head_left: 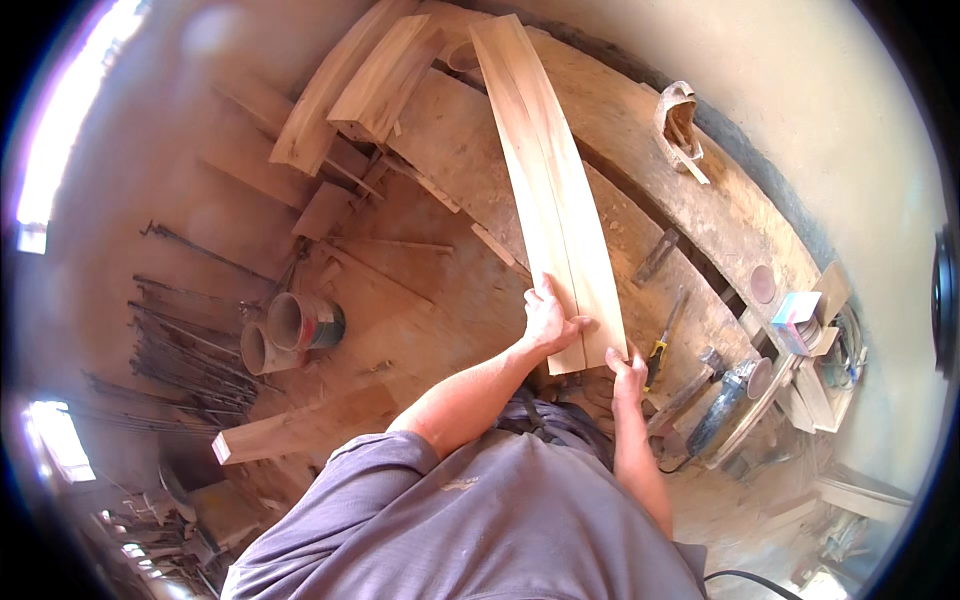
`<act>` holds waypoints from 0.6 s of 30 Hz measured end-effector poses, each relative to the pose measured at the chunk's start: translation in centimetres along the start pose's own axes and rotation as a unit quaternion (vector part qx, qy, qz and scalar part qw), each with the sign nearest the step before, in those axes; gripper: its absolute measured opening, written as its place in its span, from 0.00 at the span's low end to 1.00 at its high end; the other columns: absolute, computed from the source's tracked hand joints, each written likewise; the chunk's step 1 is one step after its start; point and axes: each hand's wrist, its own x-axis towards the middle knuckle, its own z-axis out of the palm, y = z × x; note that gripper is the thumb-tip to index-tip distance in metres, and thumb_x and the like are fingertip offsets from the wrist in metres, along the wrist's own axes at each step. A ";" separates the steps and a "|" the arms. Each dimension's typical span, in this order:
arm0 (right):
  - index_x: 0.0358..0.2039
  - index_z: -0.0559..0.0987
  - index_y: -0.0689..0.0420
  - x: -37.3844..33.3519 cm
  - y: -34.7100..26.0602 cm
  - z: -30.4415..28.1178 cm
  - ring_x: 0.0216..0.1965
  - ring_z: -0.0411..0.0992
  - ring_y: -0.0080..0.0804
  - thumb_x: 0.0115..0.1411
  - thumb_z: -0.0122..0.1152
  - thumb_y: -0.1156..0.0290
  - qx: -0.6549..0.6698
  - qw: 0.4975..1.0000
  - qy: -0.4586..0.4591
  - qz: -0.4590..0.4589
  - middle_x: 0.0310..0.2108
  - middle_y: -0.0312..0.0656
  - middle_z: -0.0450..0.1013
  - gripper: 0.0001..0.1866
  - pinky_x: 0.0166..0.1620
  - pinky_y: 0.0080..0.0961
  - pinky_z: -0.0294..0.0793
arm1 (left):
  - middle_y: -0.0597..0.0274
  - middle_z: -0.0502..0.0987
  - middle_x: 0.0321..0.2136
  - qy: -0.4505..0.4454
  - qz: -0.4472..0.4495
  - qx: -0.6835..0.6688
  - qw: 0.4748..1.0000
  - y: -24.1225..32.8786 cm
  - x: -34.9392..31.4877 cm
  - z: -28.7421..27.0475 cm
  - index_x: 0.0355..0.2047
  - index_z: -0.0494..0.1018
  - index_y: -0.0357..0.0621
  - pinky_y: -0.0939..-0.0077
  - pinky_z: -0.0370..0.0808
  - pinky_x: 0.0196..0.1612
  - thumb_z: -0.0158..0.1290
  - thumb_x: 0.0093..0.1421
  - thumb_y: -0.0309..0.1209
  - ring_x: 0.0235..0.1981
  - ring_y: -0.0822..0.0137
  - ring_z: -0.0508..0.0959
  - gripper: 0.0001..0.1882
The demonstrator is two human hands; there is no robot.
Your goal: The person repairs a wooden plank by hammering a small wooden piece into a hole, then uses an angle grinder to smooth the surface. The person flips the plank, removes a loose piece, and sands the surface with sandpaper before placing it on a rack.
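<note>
A long pale wooden board (545,170), with a dark line running down its length, stretches from just in front of me out over the workbench (455,140). My left hand (548,322) grips its left edge near the close end, thumb lying across the top face. At the near right corner, my right hand (628,380) holds the board with the thumb on top; its other fingers are mostly hidden. Just right of that hand lies a chisel-like tool (657,358) with a yellow and black handle. A hammer (690,392) and a blue angle grinder (722,408) rest beyond it.
Thick timber pieces (385,80) lie at the bench's far left. Two buckets (300,322) and a loose beam (300,425) are on the floor at left, near metal rods (190,345) by the wall. A small box (797,310) and sanding discs (763,284) sit at right.
</note>
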 end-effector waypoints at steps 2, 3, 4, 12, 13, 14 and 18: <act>0.58 0.76 0.58 0.2 1.7 -0.2 0.50 0.76 0.42 0.67 0.61 0.52 0.242 0.963 0.017 0.115 0.50 0.44 0.79 0.27 0.58 0.41 0.68 | 0.28 0.52 0.63 -0.005 -0.001 -0.004 1.000 0.3 -0.3 -0.1 0.72 0.29 0.29 0.49 0.60 0.69 0.75 0.46 0.43 0.64 0.31 0.59 0.74; 0.57 0.76 0.56 0.0 2.5 -0.5 0.50 0.75 0.42 0.68 0.58 0.48 0.357 0.918 0.030 0.171 0.49 0.42 0.79 0.27 0.59 0.43 0.67 | 0.27 0.52 0.63 -0.011 0.000 -0.003 1.000 0.5 0.1 -0.3 0.72 0.29 0.29 0.49 0.60 0.70 0.75 0.46 0.44 0.65 0.31 0.59 0.74; 0.56 0.76 0.54 0.4 2.9 -0.6 0.53 0.72 0.43 0.71 0.49 0.40 0.380 0.903 0.053 0.194 0.53 0.41 0.77 0.30 0.61 0.50 0.62 | 0.27 0.52 0.63 -0.017 -0.008 -0.003 1.000 0.1 0.1 -0.2 0.72 0.29 0.29 0.49 0.59 0.70 0.76 0.45 0.46 0.65 0.31 0.59 0.75; 0.63 0.74 0.52 2.1 2.3 2.9 0.67 0.63 0.56 0.67 0.40 0.45 0.368 0.854 0.099 0.354 0.66 0.49 0.67 0.33 0.67 0.69 0.57 | 0.26 0.52 0.61 -0.013 0.012 -0.038 0.999 0.2 -0.7 -1.0 0.72 0.33 0.28 0.48 0.61 0.68 0.74 0.47 0.42 0.63 0.31 0.60 0.70; 0.63 0.74 0.50 2.3 2.5 3.2 0.63 0.68 0.53 0.66 0.43 0.48 0.384 0.864 0.092 0.313 0.63 0.49 0.70 0.31 0.63 0.64 0.66 | 0.27 0.53 0.61 -0.001 0.018 -0.037 0.999 0.4 -0.8 -1.1 0.72 0.35 0.28 0.49 0.61 0.68 0.72 0.49 0.43 0.62 0.31 0.61 0.67; 0.62 0.75 0.52 2.5 2.9 3.0 0.62 0.70 0.52 0.66 0.43 0.49 0.405 0.861 0.070 0.298 0.62 0.49 0.72 0.30 0.63 0.62 0.67 | 0.27 0.54 0.61 0.010 0.026 -0.035 0.999 0.6 -1.0 -1.2 0.72 0.38 0.28 0.50 0.62 0.67 0.70 0.51 0.45 0.62 0.31 0.62 0.64; 0.59 0.76 0.58 2.7 2.0 3.5 0.57 0.74 0.49 0.67 0.45 0.53 0.460 0.852 0.015 0.251 0.57 0.48 0.76 0.29 0.63 0.52 0.71 | 0.28 0.60 0.59 0.131 0.022 -0.062 0.989 -0.3 -0.9 1.1 0.72 0.46 0.30 0.50 0.66 0.64 0.60 0.62 0.44 0.59 0.32 0.66 0.50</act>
